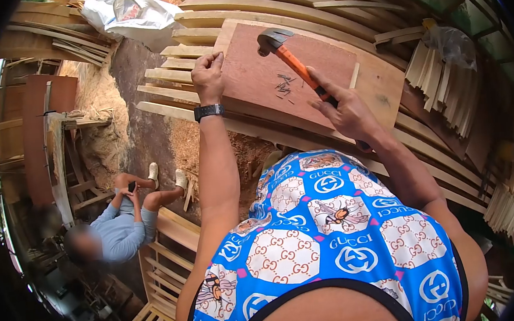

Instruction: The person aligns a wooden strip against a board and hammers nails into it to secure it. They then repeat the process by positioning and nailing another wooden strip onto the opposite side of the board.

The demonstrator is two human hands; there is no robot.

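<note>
My right hand (pixel 345 109) grips the orange handle of a hammer (pixel 286 54), whose steel head hovers over the far left corner of a reddish-brown board (pixel 262 80). My left hand (pixel 208 74) pinches something small at the board's left edge; I cannot make out a nail in the fingers. A black watch (pixel 208 111) sits on that wrist. A small heap of loose nails (pixel 283 86) lies on the board between both hands.
Curved wooden slats (pixel 268 3) are stacked beyond the board, and bundles of thin strips (pixel 439 77) lie to the right. A white plastic bag (pixel 134 15) rests at the top. A person in a blue shirt (pixel 122 224) sits on the sawdust floor at left, beside a slatted frame (pixel 157 279).
</note>
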